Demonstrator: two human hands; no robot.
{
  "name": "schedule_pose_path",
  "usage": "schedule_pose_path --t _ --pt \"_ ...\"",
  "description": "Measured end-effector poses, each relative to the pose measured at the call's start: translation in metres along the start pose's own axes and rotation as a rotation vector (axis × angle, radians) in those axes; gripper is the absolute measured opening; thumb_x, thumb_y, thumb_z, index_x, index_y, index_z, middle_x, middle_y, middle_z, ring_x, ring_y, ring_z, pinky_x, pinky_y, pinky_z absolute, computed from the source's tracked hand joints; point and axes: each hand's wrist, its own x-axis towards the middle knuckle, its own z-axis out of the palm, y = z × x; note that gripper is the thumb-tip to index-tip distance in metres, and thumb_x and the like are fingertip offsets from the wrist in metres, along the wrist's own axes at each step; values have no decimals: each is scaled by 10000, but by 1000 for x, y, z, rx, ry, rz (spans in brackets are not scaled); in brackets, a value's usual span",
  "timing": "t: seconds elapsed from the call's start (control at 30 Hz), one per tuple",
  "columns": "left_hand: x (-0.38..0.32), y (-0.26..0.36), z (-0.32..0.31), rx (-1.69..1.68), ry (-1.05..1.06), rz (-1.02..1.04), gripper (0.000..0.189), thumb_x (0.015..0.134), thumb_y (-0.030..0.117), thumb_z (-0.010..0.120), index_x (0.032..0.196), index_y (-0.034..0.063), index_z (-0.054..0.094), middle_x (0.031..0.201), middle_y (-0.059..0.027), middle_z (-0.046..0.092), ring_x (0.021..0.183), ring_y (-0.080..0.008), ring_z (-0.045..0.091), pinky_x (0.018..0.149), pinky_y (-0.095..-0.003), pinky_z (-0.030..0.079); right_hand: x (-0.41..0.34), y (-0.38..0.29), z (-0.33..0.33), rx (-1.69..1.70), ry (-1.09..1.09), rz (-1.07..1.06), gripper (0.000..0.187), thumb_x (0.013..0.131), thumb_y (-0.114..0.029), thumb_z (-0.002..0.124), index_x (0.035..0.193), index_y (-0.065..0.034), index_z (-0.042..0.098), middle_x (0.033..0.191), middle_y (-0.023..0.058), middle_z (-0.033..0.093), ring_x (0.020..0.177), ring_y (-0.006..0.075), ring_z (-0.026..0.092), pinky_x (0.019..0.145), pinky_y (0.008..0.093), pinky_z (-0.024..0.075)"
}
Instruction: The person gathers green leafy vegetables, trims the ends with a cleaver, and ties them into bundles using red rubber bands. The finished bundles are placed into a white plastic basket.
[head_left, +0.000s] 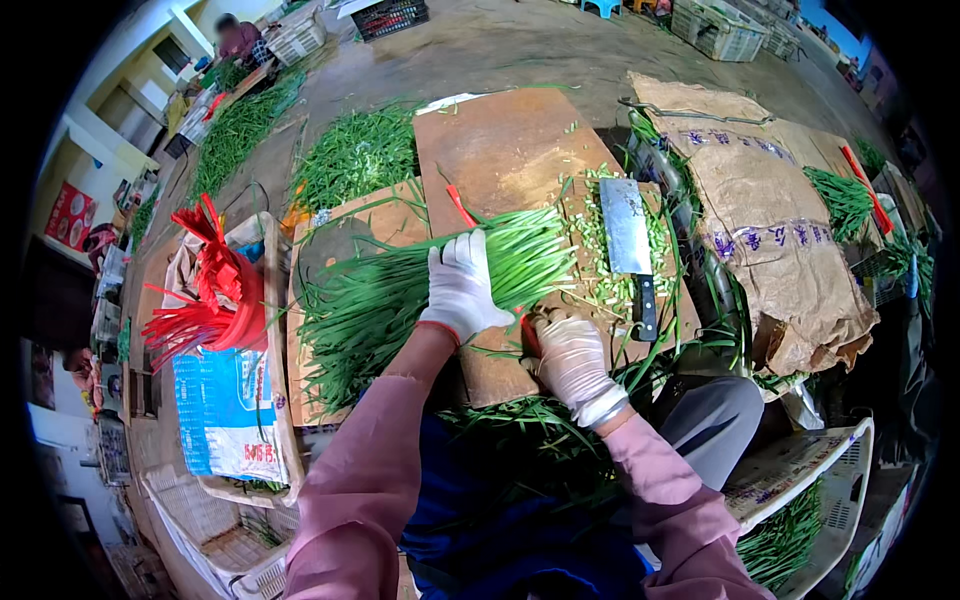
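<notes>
A large bunch of garlic chives (375, 292) lies across the wooden boards, its pale cut stems to the right. My left hand (463, 285), in a white glove, presses on top of the bunch with the fingers over it. A red tie strip (460, 206) sticks out beyond the far side of the bunch. At the near side, my right hand (570, 352), gloved too, grips the red strip between thumb and fingers. To its right, a cleaver (626, 229) with a black handle rests on a small board (585, 262) among chopped stem ends.
On the left, a red container (244, 315) of red strips stands on a crate with a blue and white sack (225, 412). Loose chives (360, 157) lie beyond the boards. Brown sacking (757, 202) covers the right side. A crate (840, 487) stands low right. A person (238, 41) sits far left.
</notes>
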Motion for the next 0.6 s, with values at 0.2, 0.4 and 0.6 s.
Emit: schedule_pose_path --t 0.2,0.4,0.6 --pt "18 -14 -2 -78 -236 -1 967 499 361 834 1274 1 382 1080 -189 560 1014 -346 563 874 -397 467 16 13 0 78 -13 -14 247 822 -305 628 891 -72 673 838 156 656 786 322 628 738 431 486" --pt "24 -24 1 -106 -319 -8 1004 512 353 816 1315 -24 346 1112 -215 541 1048 -354 540 883 -402 461 -1 -13 34 -193 40 -193 245 781 -178 593 981 -37 574 877 131 585 802 292 574 724 413 460" --pt "26 -25 5 -84 -357 47 1066 501 372 813 1348 -28 304 1167 -194 517 1087 -328 526 903 -408 445 -33 -27 -33 536 -524 -495 357 862 -395 574 703 -75 593 680 91 608 688 299 603 651 392 500"
